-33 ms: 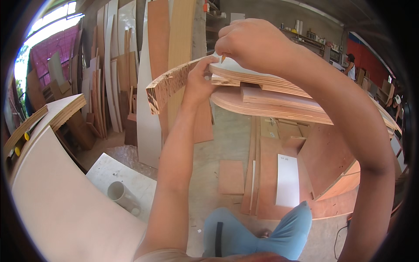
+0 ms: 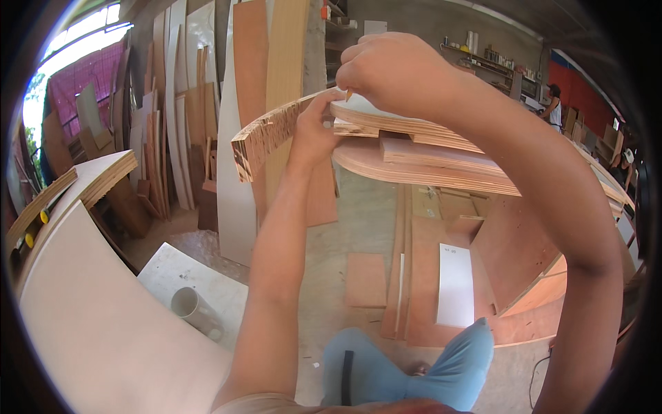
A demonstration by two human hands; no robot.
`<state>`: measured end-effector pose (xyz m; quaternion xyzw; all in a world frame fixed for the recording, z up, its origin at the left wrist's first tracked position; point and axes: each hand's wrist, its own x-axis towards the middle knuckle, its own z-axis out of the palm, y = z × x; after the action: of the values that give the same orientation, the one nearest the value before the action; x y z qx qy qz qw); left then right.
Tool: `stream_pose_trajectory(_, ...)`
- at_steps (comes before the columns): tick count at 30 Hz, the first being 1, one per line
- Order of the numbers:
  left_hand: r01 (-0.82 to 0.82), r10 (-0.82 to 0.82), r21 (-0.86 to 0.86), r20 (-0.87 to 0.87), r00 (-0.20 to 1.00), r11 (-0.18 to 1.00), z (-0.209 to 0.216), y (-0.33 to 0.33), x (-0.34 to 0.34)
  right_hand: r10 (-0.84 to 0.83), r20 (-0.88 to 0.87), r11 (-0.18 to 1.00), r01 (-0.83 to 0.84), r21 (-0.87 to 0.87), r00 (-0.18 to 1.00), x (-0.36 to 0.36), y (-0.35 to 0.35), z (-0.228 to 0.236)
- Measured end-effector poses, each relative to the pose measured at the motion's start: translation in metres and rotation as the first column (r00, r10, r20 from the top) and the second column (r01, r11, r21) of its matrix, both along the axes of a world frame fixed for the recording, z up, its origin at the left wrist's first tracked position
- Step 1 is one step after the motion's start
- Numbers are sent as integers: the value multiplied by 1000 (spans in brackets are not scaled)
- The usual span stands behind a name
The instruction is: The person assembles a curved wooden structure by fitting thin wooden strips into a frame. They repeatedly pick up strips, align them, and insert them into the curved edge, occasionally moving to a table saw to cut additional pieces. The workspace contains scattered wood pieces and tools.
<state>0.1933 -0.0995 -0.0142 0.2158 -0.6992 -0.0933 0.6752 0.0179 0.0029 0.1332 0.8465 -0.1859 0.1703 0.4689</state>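
Note:
My right hand (image 2: 393, 72) is closed around a pencil (image 2: 349, 94), whose sharpened wooden end shows below the fingers. The tip points down at the white top of a round-ended plywood panel (image 2: 376, 125). My left hand (image 2: 314, 134) grips that panel's rounded end, thumb and fingers bent around its edge. Beneath it lies another rounded plywood board (image 2: 414, 169), with wooden blocks (image 2: 427, 153) between the two. Left of my left hand, a thick curved plywood piece (image 2: 269, 138) with a rough layered edge sticks out. My right forearm hides part of the stack.
Tall boards (image 2: 252, 83) lean on the wall at the left. A large pale curved panel (image 2: 103, 317) and a white surface with a grey cup (image 2: 193, 307) are at the lower left. Plywood sheets (image 2: 420, 297) lie on the floor below. Another person (image 2: 554, 107) is far right.
My right hand has shifted slightly left and down with the pencil along the white panel top. My left hand keeps its place.

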Motion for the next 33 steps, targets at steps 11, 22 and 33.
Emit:
stream_pose_trajectory(11,-95,94,50,29,995,994,4,15,1,66,-63,997,-68,-37,996,15,-12,-37)
stream_pose_trajectory(22,-56,57,-92,10,998,994,-3,-9,6,21,146,995,-35,94,989,-40,29,-12)
stream_pose_trajectory(33,-73,73,-58,-3,997,996,-5,-16,15,90,346,995,-103,19,934,-36,37,-95)
